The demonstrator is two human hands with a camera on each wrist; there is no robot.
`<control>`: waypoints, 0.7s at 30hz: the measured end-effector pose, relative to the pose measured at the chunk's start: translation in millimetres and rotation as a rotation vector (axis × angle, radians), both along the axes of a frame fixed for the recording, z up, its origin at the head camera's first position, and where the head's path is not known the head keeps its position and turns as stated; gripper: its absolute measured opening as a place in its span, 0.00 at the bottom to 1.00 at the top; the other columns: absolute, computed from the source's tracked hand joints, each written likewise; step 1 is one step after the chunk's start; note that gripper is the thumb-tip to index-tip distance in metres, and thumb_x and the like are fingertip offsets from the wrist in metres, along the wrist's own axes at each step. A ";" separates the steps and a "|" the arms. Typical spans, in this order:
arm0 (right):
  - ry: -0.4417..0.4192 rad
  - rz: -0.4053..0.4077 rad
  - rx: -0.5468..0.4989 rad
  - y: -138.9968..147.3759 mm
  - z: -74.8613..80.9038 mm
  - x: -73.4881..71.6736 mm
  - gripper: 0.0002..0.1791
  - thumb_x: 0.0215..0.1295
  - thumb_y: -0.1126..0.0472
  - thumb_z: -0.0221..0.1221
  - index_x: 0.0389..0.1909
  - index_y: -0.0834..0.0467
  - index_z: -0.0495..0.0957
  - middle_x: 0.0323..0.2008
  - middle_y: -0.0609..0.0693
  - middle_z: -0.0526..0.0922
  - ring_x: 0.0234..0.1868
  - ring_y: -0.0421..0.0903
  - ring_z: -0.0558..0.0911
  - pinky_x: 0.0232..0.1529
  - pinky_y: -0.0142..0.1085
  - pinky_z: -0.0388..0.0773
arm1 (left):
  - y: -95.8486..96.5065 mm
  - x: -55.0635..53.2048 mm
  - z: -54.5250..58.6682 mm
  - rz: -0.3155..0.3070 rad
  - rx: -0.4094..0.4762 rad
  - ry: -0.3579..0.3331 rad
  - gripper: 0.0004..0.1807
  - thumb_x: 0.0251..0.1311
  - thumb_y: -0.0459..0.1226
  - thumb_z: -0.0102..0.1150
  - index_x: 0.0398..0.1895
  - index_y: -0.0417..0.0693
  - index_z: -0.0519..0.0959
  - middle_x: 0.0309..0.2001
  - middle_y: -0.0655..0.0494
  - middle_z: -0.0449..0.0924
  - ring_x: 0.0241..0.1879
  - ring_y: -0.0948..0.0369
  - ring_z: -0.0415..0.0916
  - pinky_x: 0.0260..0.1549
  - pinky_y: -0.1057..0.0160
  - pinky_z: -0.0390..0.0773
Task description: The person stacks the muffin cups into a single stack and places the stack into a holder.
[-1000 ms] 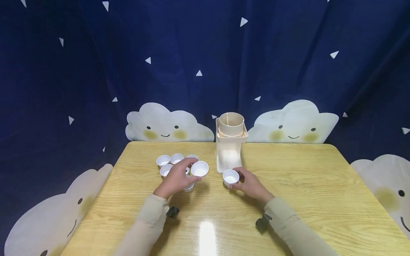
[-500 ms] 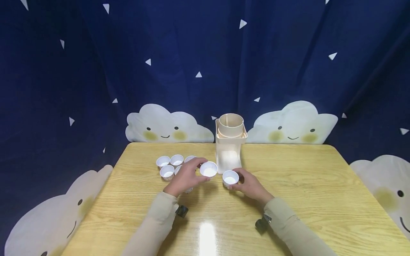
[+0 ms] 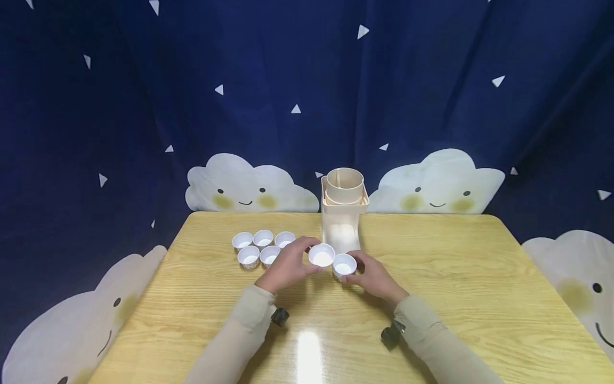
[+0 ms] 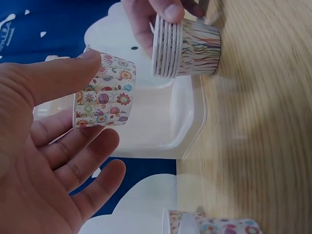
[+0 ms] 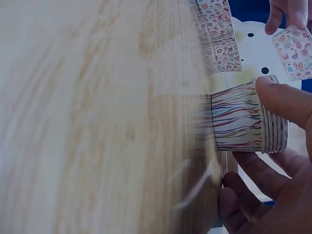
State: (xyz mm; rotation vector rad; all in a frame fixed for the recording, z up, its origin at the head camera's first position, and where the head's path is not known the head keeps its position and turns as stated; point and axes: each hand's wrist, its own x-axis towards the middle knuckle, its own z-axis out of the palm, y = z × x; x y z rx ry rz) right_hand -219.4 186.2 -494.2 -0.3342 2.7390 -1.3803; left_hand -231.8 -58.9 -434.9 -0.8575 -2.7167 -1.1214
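My left hand [image 3: 288, 266] pinches a floral-printed paper cup [image 4: 109, 92] between thumb and fingers, held up off the table. Its white open mouth faces up in the head view. Right beside it, my right hand [image 3: 378, 278] grips a nested stack of paper cups [image 5: 239, 119]; the lowest one has wavy coloured stripes, and several white rims show at the top. The stack stands upright on the table. In the head view the rims of the floral cup and the stack almost meet.
Several more paper cups [image 3: 248, 258] stand upright at the left, some partly behind my left hand. A beige holder [image 3: 341, 224] with a round tube [image 3: 345, 185] on top stands at the table's back. The wooden table [image 3: 460, 277] ends at a dark blue curtain [image 3: 268, 64].
My left hand has carried the floral cup rightward, up close to the stack, uncovering more of the cups at the left. My right hand and its stack have stayed in place.
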 end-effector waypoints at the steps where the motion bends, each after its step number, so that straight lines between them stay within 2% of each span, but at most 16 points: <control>1: -0.001 0.000 -0.002 0.1 0.0 0.1 0.34 0.52 0.57 0.74 0.60 0.58 0.74 0.53 0.55 0.83 0.55 0.52 0.80 0.59 0.46 0.75 | 0.9 0.1 -0.5 -0.005 0.004 -0.002 0.28 0.48 0.35 0.75 0.55 0.44 0.78 0.48 0.50 0.82 0.46 0.56 0.77 0.49 0.56 0.78; 7: -0.013 0.001 -0.018 -1.3 1.5 2.1 0.34 0.52 0.57 0.74 0.60 0.59 0.74 0.54 0.56 0.83 0.57 0.54 0.80 0.61 0.51 0.75 | 6.7 1.4 -2.0 -0.020 0.007 -0.007 0.28 0.50 0.36 0.74 0.57 0.46 0.78 0.50 0.52 0.82 0.47 0.58 0.77 0.51 0.57 0.78; 15: -0.006 -0.001 -0.024 -0.5 0.7 2.4 0.34 0.52 0.57 0.73 0.61 0.58 0.73 0.56 0.57 0.82 0.58 0.54 0.80 0.62 0.51 0.75 | 16.3 -1.8 2.4 -0.042 -0.091 0.002 0.30 0.51 0.41 0.74 0.59 0.48 0.77 0.52 0.53 0.82 0.49 0.57 0.80 0.48 0.60 0.79; 18: 0.002 -0.001 -0.032 0.3 0.0 1.7 0.34 0.52 0.57 0.74 0.60 0.58 0.74 0.55 0.57 0.82 0.58 0.54 0.80 0.62 0.52 0.75 | 19.5 -3.3 3.5 -0.045 -0.110 0.010 0.30 0.50 0.42 0.74 0.59 0.48 0.77 0.52 0.53 0.82 0.49 0.56 0.81 0.47 0.59 0.80; 21: 0.006 -0.002 -0.040 0.6 -0.7 0.8 0.34 0.51 0.58 0.74 0.60 0.59 0.74 0.54 0.57 0.83 0.57 0.54 0.80 0.61 0.51 0.75 | 23.6 -5.0 4.2 -0.055 -0.113 -0.009 0.31 0.51 0.41 0.74 0.59 0.48 0.77 0.53 0.53 0.82 0.49 0.57 0.81 0.48 0.59 0.80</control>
